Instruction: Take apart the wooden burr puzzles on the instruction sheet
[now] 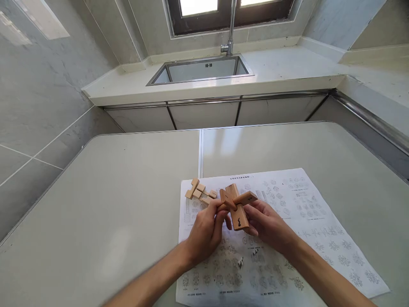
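I hold a partly joined wooden interlocking puzzle (237, 206) above a printed instruction sheet (306, 221). Its notched bars cross each other; one bears a dark squiggle mark. My left hand (206, 232) pinches the puzzle's left side with curled fingers. From the right, my right hand (266, 224) grips the lower and right bars. Several loose notched wooden pieces (198, 192) lie on the sheet's upper left corner, just left of the puzzle and beyond my left hand.
The sheet lies on a pale grey folding table (111, 204) with a centre seam. Beyond it runs a white counter (287, 70) with a steel sink (201, 70) and tap (230, 34) under a window. Tiled walls stand to the left.
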A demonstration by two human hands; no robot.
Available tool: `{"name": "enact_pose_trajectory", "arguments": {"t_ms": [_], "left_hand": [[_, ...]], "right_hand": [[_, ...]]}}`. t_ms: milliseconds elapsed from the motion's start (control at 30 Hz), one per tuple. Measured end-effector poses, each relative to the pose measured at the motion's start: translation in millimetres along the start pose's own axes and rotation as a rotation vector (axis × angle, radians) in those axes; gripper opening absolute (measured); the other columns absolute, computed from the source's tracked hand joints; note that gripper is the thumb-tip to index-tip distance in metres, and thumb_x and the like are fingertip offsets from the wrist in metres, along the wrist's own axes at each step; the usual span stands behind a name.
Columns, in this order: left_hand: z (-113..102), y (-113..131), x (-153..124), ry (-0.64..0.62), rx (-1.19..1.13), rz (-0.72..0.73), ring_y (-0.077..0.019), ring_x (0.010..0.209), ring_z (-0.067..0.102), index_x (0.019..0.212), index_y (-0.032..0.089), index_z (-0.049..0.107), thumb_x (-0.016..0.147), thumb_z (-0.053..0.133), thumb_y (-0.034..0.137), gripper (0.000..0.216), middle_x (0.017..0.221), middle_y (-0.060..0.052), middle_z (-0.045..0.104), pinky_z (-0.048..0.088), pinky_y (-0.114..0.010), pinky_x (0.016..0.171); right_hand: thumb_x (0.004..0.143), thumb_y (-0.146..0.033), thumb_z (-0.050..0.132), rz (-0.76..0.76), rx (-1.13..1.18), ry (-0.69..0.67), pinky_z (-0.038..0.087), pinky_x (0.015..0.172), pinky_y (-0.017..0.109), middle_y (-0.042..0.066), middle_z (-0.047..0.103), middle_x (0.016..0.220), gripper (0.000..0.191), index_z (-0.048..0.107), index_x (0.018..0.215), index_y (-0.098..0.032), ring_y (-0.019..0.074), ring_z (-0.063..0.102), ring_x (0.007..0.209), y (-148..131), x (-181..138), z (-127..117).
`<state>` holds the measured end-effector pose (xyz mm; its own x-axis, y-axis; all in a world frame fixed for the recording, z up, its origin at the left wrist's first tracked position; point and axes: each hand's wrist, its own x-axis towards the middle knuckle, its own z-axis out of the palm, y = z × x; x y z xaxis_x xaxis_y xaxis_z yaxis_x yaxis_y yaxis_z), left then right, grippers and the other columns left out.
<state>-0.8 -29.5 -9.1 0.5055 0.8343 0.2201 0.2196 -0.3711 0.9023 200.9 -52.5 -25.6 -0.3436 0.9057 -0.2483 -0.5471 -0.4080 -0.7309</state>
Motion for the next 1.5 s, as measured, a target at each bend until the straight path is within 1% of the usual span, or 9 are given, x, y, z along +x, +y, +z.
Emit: {"name": "enact_pose_trajectory", "arguments": {"t_ms": [133, 267, 400, 533, 667, 900, 1200, 1367, 1500], "left_hand": [[-1.8, -3.1, -2.1, -0.016, -0.056, -0.050, -0.0170, 0.070, 0.064, 0.146, 0.020, 0.036, 0.115, 0.034, 0.037, 0.036, 0.084, -0.002, 0.070, 0.053, -0.031, 0.073], [-8.9, -0.6, -1.3, -0.125, -0.210, -0.092, -0.0245, 0.101, 0.065, 0.165, 0.021, 0.026, 0.112, 0.038, 0.054, 0.063, 0.115, -0.012, 0.068, 0.052, -0.042, 0.094], [-11.2, -3.1, -1.9, -0.188, -0.419, -0.109, -0.0284, 0.099, 0.065, 0.170, 0.023, 0.019, 0.091, 0.060, 0.076, 0.103, 0.118, -0.012, 0.064, 0.054, -0.041, 0.085], [-7.3, -7.4, -2.3, -0.174, -0.438, -0.122, -0.0271, 0.096, 0.066, 0.171, 0.022, 0.016, 0.072, 0.088, 0.067, 0.131, 0.114, -0.012, 0.065, 0.055, -0.039, 0.085], [-6.8, -3.5, -0.2, -0.127, -0.389, -0.160, -0.0290, 0.109, 0.066, 0.165, 0.026, 0.033, 0.064, 0.099, 0.055, 0.123, 0.132, -0.014, 0.059, 0.056, -0.038, 0.091], [-8.6, 4.0, 4.3, -0.139, -0.401, -0.044, -0.0276, 0.105, 0.071, 0.156, 0.026, 0.041, 0.068, 0.098, 0.034, 0.105, 0.113, -0.008, 0.070, 0.055, -0.043, 0.102], [-8.8, 5.4, 4.8, -0.110, -0.353, -0.083, -0.0320, 0.116, 0.070, 0.153, 0.024, 0.043, 0.063, 0.100, 0.041, 0.108, 0.127, -0.013, 0.068, 0.055, -0.045, 0.103], [-9.7, 5.3, 4.5, -0.096, -0.351, -0.052, -0.0329, 0.126, 0.065, 0.152, 0.025, 0.042, 0.064, 0.100, 0.039, 0.107, 0.143, -0.015, 0.059, 0.054, -0.042, 0.106], [-10.0, 3.1, 4.2, -0.097, -0.331, -0.064, -0.0339, 0.127, 0.063, 0.153, 0.025, 0.042, 0.064, 0.099, 0.045, 0.107, 0.144, -0.015, 0.058, 0.053, -0.044, 0.109]], "right_hand": [[0.094, -0.050, 0.081, -0.014, 0.000, -0.015, 0.037, 0.050, 0.020, -0.003, 0.055, 0.068, 0.035, 0.075, 0.109, -0.019, 0.0054, 0.042, 0.051, 0.2, -0.2, -0.6], [0.097, -0.049, 0.078, -0.020, -0.027, -0.048, 0.038, 0.051, 0.020, -0.003, 0.056, 0.068, 0.034, 0.075, 0.109, -0.018, 0.0059, 0.042, 0.052, 1.9, 0.9, -1.7], [0.098, -0.049, 0.077, -0.037, -0.074, -0.079, 0.041, 0.051, 0.022, 0.000, 0.061, 0.074, 0.033, 0.074, 0.109, -0.018, 0.0067, 0.043, 0.052, 3.1, 1.1, -1.5], [0.099, -0.046, 0.076, -0.036, -0.100, -0.115, 0.042, 0.052, 0.022, 0.000, 0.063, 0.080, 0.030, 0.073, 0.109, -0.019, 0.0062, 0.045, 0.053, 3.2, 0.2, -1.4], [0.100, -0.047, 0.075, -0.063, -0.118, -0.131, 0.043, 0.053, 0.022, 0.001, 0.063, 0.084, 0.030, 0.074, 0.111, -0.019, 0.0065, 0.047, 0.054, 4.2, 0.0, -2.4], [0.100, -0.048, 0.075, -0.074, -0.074, -0.118, 0.044, 0.056, 0.021, 0.000, 0.064, 0.082, 0.028, 0.076, 0.111, -0.023, 0.0059, 0.048, 0.055, 8.1, -1.1, -8.1], [0.097, -0.050, 0.079, -0.038, -0.044, -0.124, 0.041, 0.056, 0.020, -0.002, 0.062, 0.073, 0.030, 0.075, 0.107, -0.022, 0.0058, 0.048, 0.053, 2.3, -0.5, -5.5], [0.095, -0.049, 0.080, -0.036, -0.056, -0.099, 0.042, 0.055, 0.022, -0.002, 0.062, 0.073, 0.032, 0.074, 0.105, -0.020, 0.0068, 0.048, 0.052, 0.7, -0.6, -3.3], [0.097, -0.049, 0.078, -0.036, -0.073, -0.106, 0.042, 0.055, 0.022, -0.002, 0.061, 0.073, 0.031, 0.073, 0.105, -0.020, 0.0070, 0.048, 0.052, 0.3, -0.8, -3.0]]}}
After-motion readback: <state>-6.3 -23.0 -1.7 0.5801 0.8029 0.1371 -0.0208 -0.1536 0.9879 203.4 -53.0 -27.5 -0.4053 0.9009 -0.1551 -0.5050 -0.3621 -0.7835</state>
